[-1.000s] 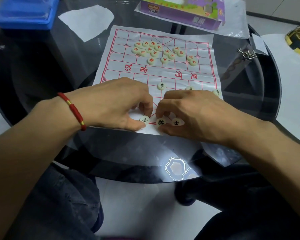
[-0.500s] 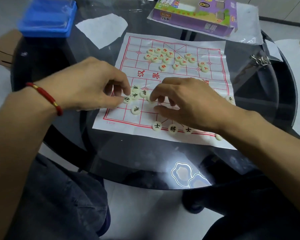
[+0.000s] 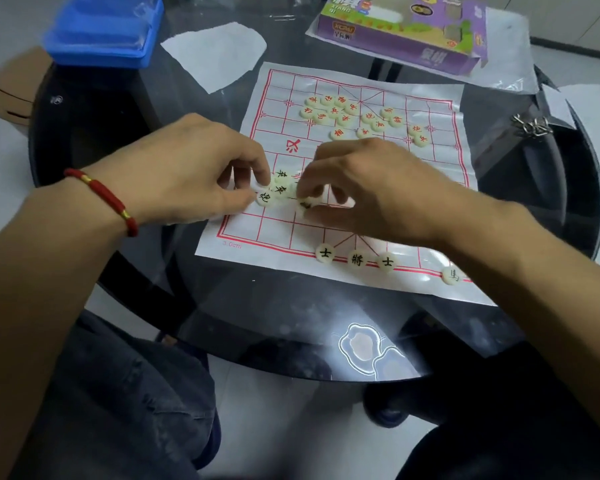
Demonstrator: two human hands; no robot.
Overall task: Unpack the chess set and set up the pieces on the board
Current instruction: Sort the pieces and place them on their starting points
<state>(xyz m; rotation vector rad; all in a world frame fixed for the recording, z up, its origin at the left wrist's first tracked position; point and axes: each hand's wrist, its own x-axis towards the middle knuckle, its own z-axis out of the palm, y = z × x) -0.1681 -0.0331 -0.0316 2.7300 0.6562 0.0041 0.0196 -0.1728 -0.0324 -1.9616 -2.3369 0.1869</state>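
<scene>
Glass table [image 3: 222,306], black piece [image 3: 303,204] between right fingers [image 3: 321,213]

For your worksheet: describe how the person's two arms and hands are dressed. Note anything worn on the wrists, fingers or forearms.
Both forearms are bare, with no sleeves in view. The left hand has a red cord bracelet with small gold-coloured beads around its wrist. The right hand shows nothing on its wrist. No rings, gloves or watch show on either.
</scene>
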